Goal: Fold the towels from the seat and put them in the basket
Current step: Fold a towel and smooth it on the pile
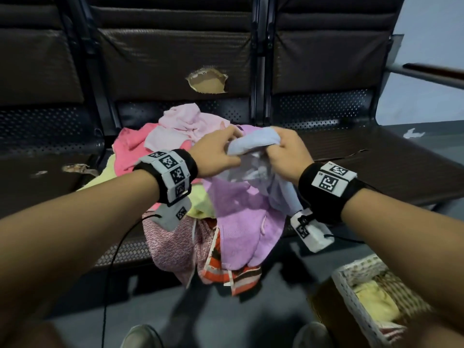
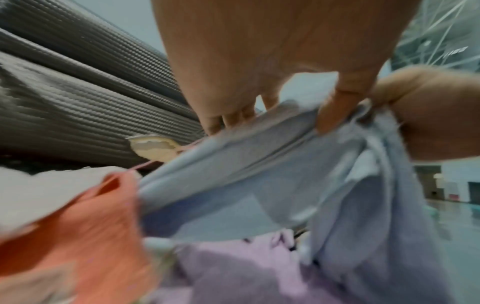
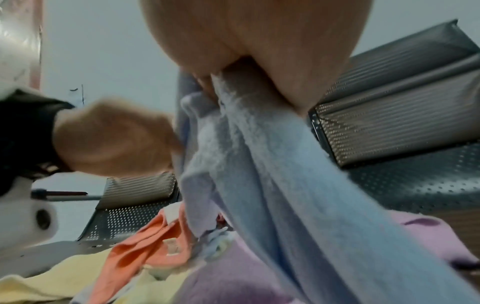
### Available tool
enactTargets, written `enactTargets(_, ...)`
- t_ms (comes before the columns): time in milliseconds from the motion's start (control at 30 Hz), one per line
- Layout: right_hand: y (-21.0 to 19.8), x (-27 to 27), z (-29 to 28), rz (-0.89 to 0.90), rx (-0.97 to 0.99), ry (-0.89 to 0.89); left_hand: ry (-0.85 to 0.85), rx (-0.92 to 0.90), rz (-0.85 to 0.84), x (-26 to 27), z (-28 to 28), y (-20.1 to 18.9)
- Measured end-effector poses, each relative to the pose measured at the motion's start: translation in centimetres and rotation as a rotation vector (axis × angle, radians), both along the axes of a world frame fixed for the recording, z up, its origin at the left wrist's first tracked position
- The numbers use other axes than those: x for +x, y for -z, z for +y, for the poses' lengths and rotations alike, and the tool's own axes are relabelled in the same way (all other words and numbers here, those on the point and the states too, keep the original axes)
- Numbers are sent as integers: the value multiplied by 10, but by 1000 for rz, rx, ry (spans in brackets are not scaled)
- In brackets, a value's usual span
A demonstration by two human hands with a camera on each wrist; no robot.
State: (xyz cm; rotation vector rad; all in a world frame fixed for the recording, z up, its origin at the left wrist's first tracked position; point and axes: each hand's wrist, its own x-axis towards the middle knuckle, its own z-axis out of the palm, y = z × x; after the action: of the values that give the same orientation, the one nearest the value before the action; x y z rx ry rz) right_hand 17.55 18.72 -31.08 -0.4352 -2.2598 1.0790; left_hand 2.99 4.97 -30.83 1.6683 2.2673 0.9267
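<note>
Head view, both hands (image 1: 216,151) (image 1: 286,156) gripping fluffy, bunched blue towel (image 1: 253,144)

Light blue towel (image 1: 253,144) bunched, raised in my two grips above the heap of towels (image 1: 200,197) on the seat (image 1: 364,167). Lilac towel (image 1: 241,222) drapes over the seat's front edge. Wicker basket (image 1: 351,292) on floor holds a yellow towel (image 1: 376,305).

Head view looking down, wrist views close underneath, sharing blue towel (image 1: 253,143)
</note>
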Motion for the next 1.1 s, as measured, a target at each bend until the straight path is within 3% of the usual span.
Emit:
enactTargets(100,-13,6,0,134,-95,-12,-79,-173,231,-16,-7,18)
enactTargets(167,-13,5,11,123,-140,94,-155,-120,271,-18,-7,17)
enactTargets(233,-6,8,25,-25,-88,265,-145,75,172,-12,-2,7)
enactTargets(300,4,15,29,-172,-71,293,-103,233,24,2,6,-10)
enactTargets(400,14,21,16,-154,-16,48,-30,178,-198,22,18,-26)
enactTargets(467,16,14,7,-175,52,-15,-54,76,-200,25,23,-26)
enactTargets(667,6,5,9,-90,-293,112,-331,-95,36,-5,5,-10)
enactTargets(833,0,3,4,-70,-575,41,-123,61,-129,-5,-8,-2)
enactTargets(867,0,1,3,-92,-548,51,-90,73,-147,-3,-8,-2)
enactTargets(1000,4,1,-1,-176,-120,136,-126,125,-191,2,-6,-3)
enactTargets(1100,9,6,-11,-145,159,6,-165,116,-198,5,-6,-4)
